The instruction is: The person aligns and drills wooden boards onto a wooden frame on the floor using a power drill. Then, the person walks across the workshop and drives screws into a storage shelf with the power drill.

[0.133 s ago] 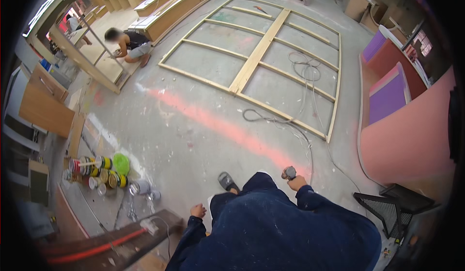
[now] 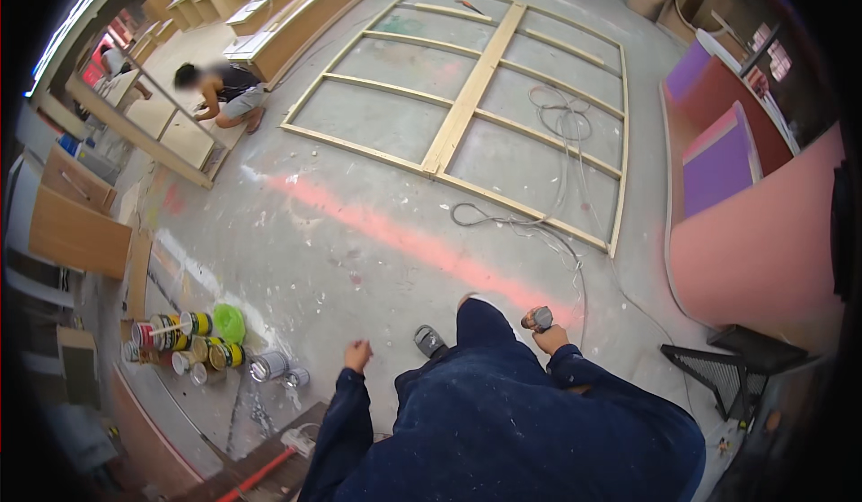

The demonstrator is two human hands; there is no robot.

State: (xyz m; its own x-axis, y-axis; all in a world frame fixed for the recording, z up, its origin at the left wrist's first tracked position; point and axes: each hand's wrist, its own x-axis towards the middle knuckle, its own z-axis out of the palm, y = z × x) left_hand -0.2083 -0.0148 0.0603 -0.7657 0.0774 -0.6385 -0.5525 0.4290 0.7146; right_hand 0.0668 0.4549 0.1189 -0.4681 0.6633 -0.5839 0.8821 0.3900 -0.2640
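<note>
I stand on a concrete floor in dark blue work clothes. My right hand (image 2: 549, 336) is closed around a small grey tool (image 2: 537, 319), and a thin hose or cable (image 2: 548, 233) runs from there across the floor toward the frame. My left hand (image 2: 357, 355) hangs at my side with fingers loosely curled, holding nothing. One sandalled foot (image 2: 430, 340) shows below me. A large wooden frame (image 2: 474, 80) of pale battens lies flat on the floor ahead.
Several paint cans (image 2: 184, 340) and a green lid (image 2: 229, 324) stand at my lower left. A crouching person (image 2: 224, 93) works at boards far left. Pink and purple panels (image 2: 745, 224) line the right. A black wire rack (image 2: 727, 367) sits lower right.
My leg has swung forward a little; both hands stay about where they were, the right still on the tool.
</note>
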